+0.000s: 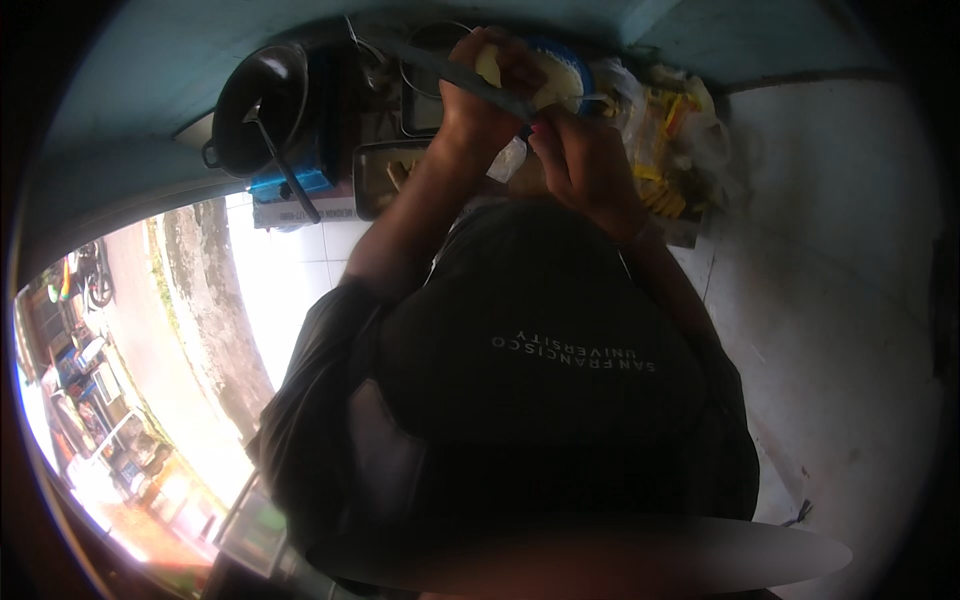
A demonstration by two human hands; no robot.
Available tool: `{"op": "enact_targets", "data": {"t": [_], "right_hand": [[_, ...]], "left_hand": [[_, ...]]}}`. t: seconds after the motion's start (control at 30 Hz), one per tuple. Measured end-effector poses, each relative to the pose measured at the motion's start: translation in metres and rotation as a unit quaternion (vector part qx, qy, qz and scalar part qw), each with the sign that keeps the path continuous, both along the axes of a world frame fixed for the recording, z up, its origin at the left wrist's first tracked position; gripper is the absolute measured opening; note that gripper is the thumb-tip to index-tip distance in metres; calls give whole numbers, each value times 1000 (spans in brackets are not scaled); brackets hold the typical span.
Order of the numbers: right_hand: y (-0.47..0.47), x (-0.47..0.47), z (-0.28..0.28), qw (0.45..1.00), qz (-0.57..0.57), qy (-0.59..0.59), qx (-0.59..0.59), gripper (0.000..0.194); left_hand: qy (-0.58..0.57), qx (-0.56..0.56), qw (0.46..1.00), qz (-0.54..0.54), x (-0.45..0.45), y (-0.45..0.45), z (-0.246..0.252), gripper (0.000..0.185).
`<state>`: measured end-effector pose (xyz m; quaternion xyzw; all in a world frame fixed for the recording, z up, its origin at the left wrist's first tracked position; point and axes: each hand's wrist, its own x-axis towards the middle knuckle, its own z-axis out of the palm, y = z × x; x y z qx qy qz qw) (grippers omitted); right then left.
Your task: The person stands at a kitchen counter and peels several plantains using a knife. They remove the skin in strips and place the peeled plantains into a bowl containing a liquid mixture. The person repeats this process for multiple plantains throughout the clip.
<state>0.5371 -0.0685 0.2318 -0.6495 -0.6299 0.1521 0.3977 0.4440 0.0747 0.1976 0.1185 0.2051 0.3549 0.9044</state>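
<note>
My left hand [480, 101] is raised over the cookware and holds a pale yellow piece of food [488, 66], too dim to name exactly. My right hand [589, 169] grips a knife near its handle. The long grey knife blade [457, 73] slants up and left across my left hand, close to the food piece. Behind my hands is a round basin [581, 64] with a blue rim and pale contents. Below, between my hands, shows a small white crumpled wrapper or bag [508, 160].
At left a dark wok [262, 71] holding a metal ladle [285, 169] sits by a blue stove [292, 180]. Near my left forearm is a rectangular tray [367, 161] with pale sticks. Plastic bags [630, 90] and yellow, banana-like pieces [664, 196] lie at right. Walls stand close behind.
</note>
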Motion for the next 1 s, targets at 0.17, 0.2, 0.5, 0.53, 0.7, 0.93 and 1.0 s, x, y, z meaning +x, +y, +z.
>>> {"op": "enact_targets", "data": {"t": [0.17,0.2,0.5,0.53,0.7,0.93,1.0], "right_hand": [[-4,1,-6,1000,-3,6,-11,15],[-4,1,-6,1000,-7,12,-22,16],[-1,8,0,987,-16,160,-11,31],[-1,6,-3,989,-17,146,-17,32],[-8,-3,-11,965,13,255,-61,39],[-4,0,9,965,16,242,-103,31],[-2,2,11,943,20,303,-138,29]], "left_hand": [[-48,-14,999,7,1,9,-5,22],[-21,-3,1000,9,2,8,-6,22],[222,224,939,139,3,0,-1,48],[230,250,926,166,2,2,-2,49],[206,333,879,274,0,18,-6,53],[287,440,811,258,-5,5,5,49],[275,396,836,263,-2,1,9,48]]}}
